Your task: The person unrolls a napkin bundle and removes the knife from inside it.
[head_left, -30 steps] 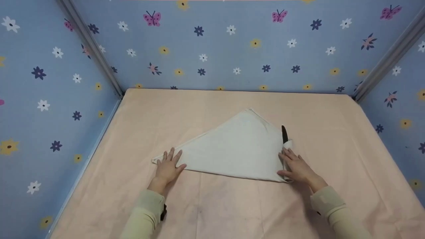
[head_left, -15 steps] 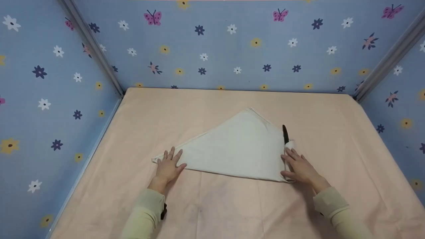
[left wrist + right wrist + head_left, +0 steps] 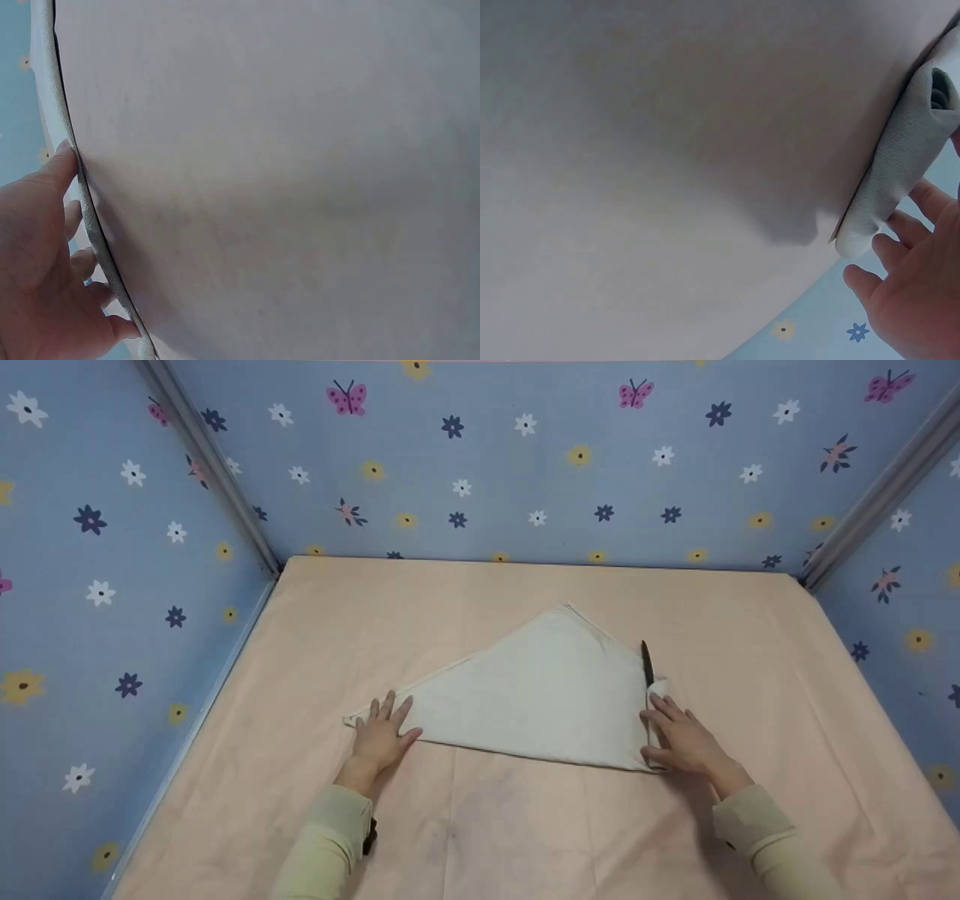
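A pale grey-white cloth [image 3: 517, 697], perhaps a napkin, lies folded into a broad pointed shape. Its right edge is turned into a small roll [image 3: 900, 165], and a thin dark blade-like piece [image 3: 648, 664], seemingly a knife's, sticks out of the far end. Whatever else lies inside the roll is hidden. My right hand [image 3: 690, 741] rests along this roll, with its fingertips and thumb touching it. At the cloth's narrow left corner my left hand [image 3: 379, 741] presses down, fingers spread. The left wrist view shows that thumb [image 3: 64, 169] at the cloth's near edge.
A peach-coloured cover [image 3: 517, 840] with faint creases spreads over the table under the cloth. Blue panels [image 3: 487, 457] patterned with flowers and butterflies stand at the back and both sides, joined by grey posts [image 3: 217, 472] at the corners.
My right hand has shifted slightly to the right along with the roll, and the dark blade now looks narrower. The left hand stays at its corner.
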